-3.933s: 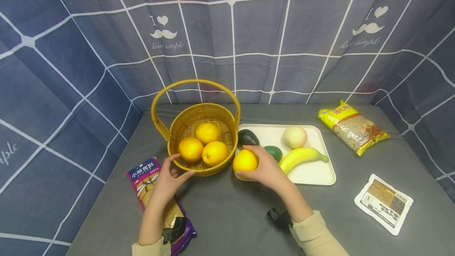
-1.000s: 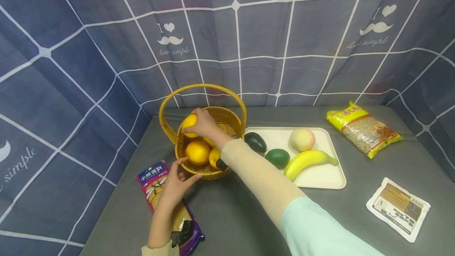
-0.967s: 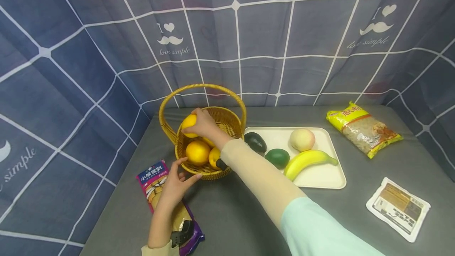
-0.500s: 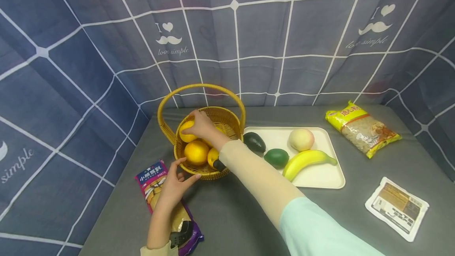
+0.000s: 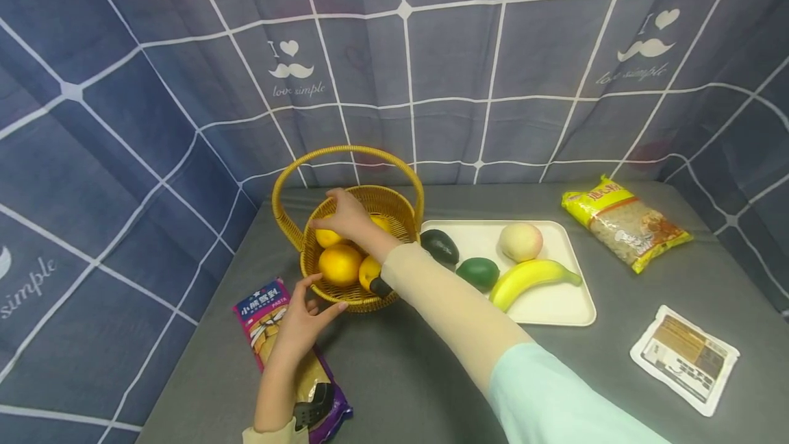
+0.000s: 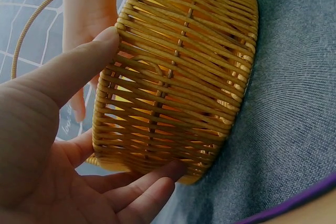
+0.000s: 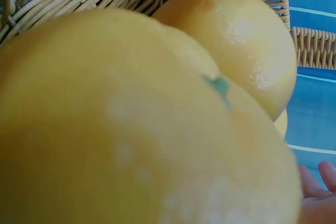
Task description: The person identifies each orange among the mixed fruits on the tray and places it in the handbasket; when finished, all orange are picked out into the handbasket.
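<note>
A yellow wicker basket (image 5: 351, 303) with a tall hoop handle stands on the grey table and contains several oranges. My left hand (image 5: 302, 321) holds its near left side. In the left wrist view the thumb (image 6: 89, 59) lies on the rim and the fingers spread along the woven outer wall. My right hand (image 5: 353, 219) reaches into the basket over the far-left orange (image 5: 327, 235), its thumb and fingers spread apart. In the right wrist view that orange (image 7: 236, 45) lies behind a large nearer orange (image 7: 136, 124); fingertips show apart from it. Another orange (image 5: 340, 266) sits in front.
Right of the basket, a white tray (image 5: 548, 303) bears two dark green avocados (image 5: 478, 273), a peach (image 5: 520, 242) and a banana (image 5: 530, 279). A pasta packet (image 5: 265, 314) lies under my left forearm. A yellow food bag (image 5: 625, 225) and a white packet (image 5: 684, 358) lie right.
My right hand has carried an orange from the tray into the basket's far left. Over the last second the orange has sunk lower, and the fingers have loosened. My left hand stays at the basket.
</note>
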`<state>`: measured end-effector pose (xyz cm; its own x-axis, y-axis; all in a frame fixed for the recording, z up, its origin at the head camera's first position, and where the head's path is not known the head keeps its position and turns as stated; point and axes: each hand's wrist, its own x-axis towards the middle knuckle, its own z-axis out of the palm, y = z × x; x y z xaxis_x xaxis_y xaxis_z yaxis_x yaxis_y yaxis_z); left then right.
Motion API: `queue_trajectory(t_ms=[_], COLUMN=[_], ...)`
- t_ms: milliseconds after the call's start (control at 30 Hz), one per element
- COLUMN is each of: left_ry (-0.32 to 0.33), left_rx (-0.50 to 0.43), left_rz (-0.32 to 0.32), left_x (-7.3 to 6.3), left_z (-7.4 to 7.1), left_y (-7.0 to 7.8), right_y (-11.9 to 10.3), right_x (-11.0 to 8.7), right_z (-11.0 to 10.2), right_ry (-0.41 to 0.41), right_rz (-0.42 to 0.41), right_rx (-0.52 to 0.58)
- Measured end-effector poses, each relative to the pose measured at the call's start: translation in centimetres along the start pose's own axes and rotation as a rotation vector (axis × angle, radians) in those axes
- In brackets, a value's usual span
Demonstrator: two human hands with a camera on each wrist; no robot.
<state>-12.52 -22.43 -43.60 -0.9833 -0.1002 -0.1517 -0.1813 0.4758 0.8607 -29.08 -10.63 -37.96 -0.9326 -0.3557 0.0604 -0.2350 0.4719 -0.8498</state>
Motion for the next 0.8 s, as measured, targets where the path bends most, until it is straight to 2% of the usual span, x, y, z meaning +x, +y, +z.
queue_trajectory(t_ms=[200,433,800], left_ry=[-0.001,-0.001,0.0], left_rx=[0.0,0.006,0.011], left_rz=[-0.002,-0.001,0.004], left_x=[0.1,0.0,-0.1], left_z=[0.0,-0.1,0.0], left_y=[-0.1,-0.1,0.0], right_y=[-0.6,-0.9,-0.6], right_x=[-0.9,-2.8,-8.7], right_z=[-1.0,-3.0,-7.6], right_ry=[-0.021,-0.021,0.034], right_rz=[-0.025,-0.119,-0.247], right_rx=[0.1,0.2,0.21])
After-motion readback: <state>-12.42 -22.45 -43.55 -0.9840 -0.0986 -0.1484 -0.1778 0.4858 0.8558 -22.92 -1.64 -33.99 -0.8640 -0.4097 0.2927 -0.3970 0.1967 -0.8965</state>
